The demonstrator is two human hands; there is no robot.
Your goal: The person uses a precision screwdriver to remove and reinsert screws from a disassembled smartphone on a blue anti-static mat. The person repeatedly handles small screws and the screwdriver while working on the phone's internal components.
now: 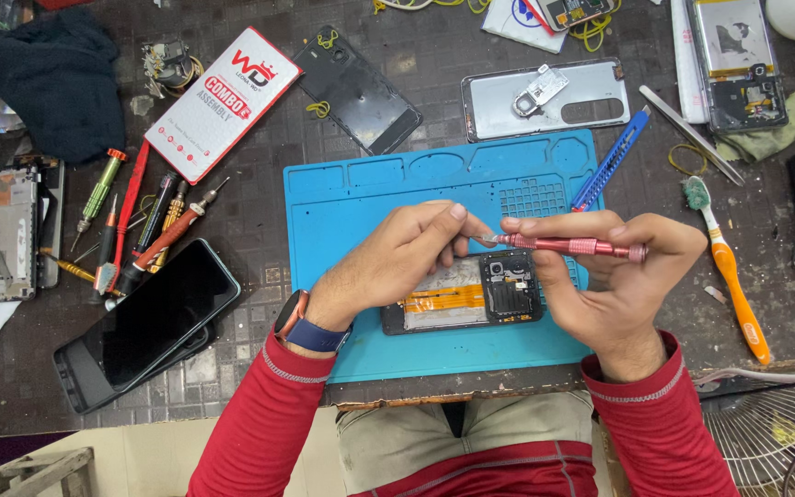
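Fingers [545,241] of right hand [614,276] clenched around slim red metal screwdriver [568,245], held level, tip pointing left. Fingers [448,225] of left hand [397,253] pinched at that tip, touching it. Directly below both hands, opened black smartphone with orange flex cable [466,296], flat on blue silicone repair mat [361,202] on dark bench [259,396]. Blue utility knife [611,158] at mat's upper right edge. Orange-handled toothbrush [729,267] well right. Black phone, screen up [149,322], well left.

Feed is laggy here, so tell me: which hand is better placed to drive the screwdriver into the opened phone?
Probably the right hand: it grips the red screwdriver along its shaft above the opened phone. The left hand only pinches at the tip.
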